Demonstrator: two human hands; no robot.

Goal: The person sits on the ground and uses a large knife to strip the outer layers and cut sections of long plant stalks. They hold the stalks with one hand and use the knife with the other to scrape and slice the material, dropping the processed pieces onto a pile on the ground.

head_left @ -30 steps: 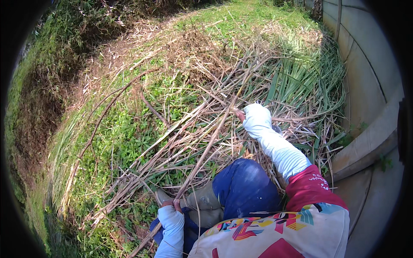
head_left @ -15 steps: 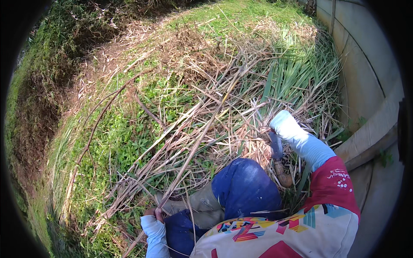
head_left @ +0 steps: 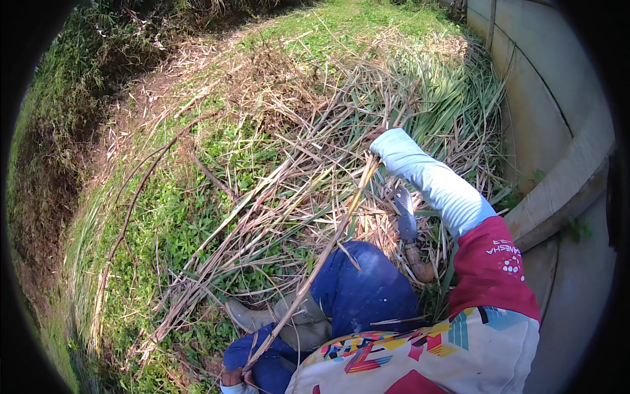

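A long dry stalk (head_left: 323, 255) slants across my bent knee, raised off the pile. Low in the view, my left hand (head_left: 236, 377) is closed around its near end. My right hand (head_left: 376, 134), partly hidden by its pale blue sleeve, grips the stalk farther up, where it turns yellowish. Beside my right knee lies a machete (head_left: 406, 220) with a brown wooden handle, touched by neither hand. Dry stalks and leaves (head_left: 262, 220) lie in a loose heap under and around the held stalk.
A grey panel wall (head_left: 535, 98) with a sloping concrete beam (head_left: 558, 197) runs along the right. Cut green blades (head_left: 453, 105) are heaped near it. At left, a curved bare branch (head_left: 141, 184) lies on low green plants. My boot (head_left: 252, 316) rests among the stalks.
My right hand has moved from beside the machete, forward and left, onto the stalk. My left hand has come slightly lower with the stalk's near end, and the stalk has shifted over my knee.
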